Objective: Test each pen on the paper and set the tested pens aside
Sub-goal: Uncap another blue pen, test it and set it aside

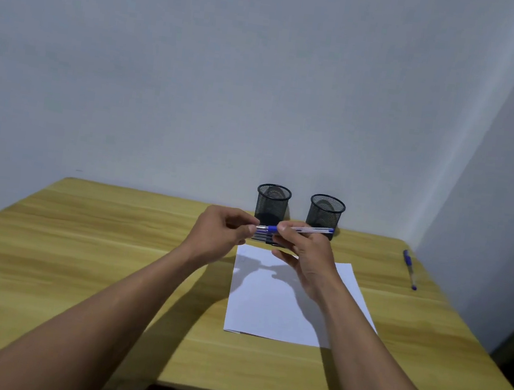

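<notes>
I judge the task to be early. One pen [410, 269] lies alone on the far right of the table [79, 257], well apart from everything else, and I take it as already tested and set aside, though I can make out no ink marks on the paper [280, 308] from this view. A dark cluster of further pens [265, 239] lies on the table just beyond the paper's far edge, partly hidden behind the hands, so several still wait their turn. Two black mesh cups [272, 204] stand at the far edge against the wall; both look empty.

The pen in hand [303, 230] is held level above the far edge of the paper, not touching it. My right hand [305, 249] is clamped on its barrel near the blue grip, thumb on top, the clear barrel running out to the right past the knuckles. My left hand [221, 236] has its fingertips pinched together on the metal tip end at the left. I cannot tell whether a cap is involved. The test stroke is not yet made.
</notes>
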A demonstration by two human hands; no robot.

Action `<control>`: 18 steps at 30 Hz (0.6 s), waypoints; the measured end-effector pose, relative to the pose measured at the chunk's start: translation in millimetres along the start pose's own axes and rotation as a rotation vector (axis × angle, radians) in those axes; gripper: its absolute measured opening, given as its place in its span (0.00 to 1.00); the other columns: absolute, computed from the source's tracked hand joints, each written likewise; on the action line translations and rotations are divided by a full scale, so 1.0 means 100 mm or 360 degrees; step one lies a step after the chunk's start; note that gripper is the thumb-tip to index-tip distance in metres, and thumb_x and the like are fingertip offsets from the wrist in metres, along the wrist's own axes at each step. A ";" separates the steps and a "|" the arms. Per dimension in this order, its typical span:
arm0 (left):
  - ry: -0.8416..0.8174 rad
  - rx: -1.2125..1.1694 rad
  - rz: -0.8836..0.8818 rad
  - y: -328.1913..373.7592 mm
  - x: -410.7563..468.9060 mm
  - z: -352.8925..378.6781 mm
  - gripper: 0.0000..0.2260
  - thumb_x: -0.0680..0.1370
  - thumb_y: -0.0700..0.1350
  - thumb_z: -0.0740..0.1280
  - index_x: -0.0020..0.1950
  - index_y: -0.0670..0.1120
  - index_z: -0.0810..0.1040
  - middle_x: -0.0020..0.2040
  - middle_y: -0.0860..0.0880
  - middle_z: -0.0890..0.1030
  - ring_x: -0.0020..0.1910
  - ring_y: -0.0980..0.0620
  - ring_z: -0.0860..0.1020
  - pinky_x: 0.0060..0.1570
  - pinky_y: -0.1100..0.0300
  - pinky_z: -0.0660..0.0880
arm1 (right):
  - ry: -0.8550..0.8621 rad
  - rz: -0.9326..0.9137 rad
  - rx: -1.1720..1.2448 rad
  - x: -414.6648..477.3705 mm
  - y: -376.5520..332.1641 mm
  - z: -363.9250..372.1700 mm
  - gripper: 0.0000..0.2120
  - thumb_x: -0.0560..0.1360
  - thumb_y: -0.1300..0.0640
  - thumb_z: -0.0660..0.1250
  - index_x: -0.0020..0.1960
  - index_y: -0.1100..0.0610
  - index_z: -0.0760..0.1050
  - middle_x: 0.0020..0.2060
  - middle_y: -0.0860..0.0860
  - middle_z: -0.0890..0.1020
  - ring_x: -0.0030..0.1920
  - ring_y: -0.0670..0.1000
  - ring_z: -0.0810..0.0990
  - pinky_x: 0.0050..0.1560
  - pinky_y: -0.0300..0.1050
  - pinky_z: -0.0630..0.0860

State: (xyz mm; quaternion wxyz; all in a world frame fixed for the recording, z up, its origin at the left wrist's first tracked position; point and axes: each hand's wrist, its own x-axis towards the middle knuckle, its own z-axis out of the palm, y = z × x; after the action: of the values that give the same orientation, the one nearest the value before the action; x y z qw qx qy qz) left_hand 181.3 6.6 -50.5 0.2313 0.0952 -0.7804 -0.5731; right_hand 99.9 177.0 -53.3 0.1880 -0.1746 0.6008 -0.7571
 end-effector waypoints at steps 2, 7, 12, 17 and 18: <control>-0.0009 -0.0163 -0.0053 0.06 -0.02 0.05 0.06 0.76 0.37 0.71 0.51 0.38 0.84 0.46 0.40 0.85 0.42 0.50 0.82 0.49 0.56 0.82 | -0.0015 -0.0001 0.0026 -0.01 -0.03 -0.01 0.03 0.77 0.60 0.72 0.45 0.55 0.81 0.39 0.50 0.87 0.45 0.47 0.85 0.45 0.45 0.81; 0.0038 -0.0414 -0.0097 0.12 -0.05 0.13 0.06 0.76 0.33 0.70 0.52 0.36 0.83 0.42 0.41 0.84 0.39 0.49 0.82 0.46 0.61 0.81 | -0.0006 -0.0004 0.0158 -0.03 -0.06 0.01 0.03 0.77 0.62 0.73 0.45 0.56 0.81 0.41 0.53 0.86 0.44 0.47 0.86 0.46 0.44 0.82; 0.0050 -0.0452 -0.0079 0.21 -0.03 0.16 0.06 0.77 0.32 0.69 0.52 0.36 0.83 0.41 0.40 0.83 0.39 0.49 0.82 0.47 0.60 0.82 | 0.0010 -0.0004 0.0248 -0.05 -0.06 0.01 0.01 0.76 0.61 0.73 0.47 0.56 0.82 0.43 0.54 0.86 0.45 0.48 0.85 0.48 0.44 0.83; 0.0057 -0.0482 -0.0106 0.18 -0.05 0.16 0.05 0.77 0.33 0.69 0.50 0.37 0.83 0.41 0.41 0.82 0.39 0.49 0.82 0.48 0.59 0.82 | -0.0029 0.0009 0.0204 -0.06 -0.08 0.03 0.01 0.77 0.61 0.73 0.47 0.56 0.82 0.41 0.52 0.87 0.44 0.47 0.86 0.47 0.45 0.83; 0.0053 -0.0466 -0.0108 0.16 -0.06 0.16 0.04 0.77 0.33 0.69 0.50 0.37 0.83 0.41 0.41 0.82 0.40 0.49 0.82 0.49 0.57 0.82 | -0.0049 0.0024 0.0162 -0.06 -0.09 0.02 0.01 0.77 0.60 0.73 0.47 0.56 0.82 0.40 0.52 0.87 0.44 0.47 0.86 0.47 0.45 0.82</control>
State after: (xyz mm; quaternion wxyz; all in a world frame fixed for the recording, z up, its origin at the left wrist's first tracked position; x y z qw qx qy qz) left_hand 180.7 28.1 -40.6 0.2360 0.0963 -0.6808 -0.6866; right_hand 105.1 180.2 -44.9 0.2117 -0.1720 0.5598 -0.7825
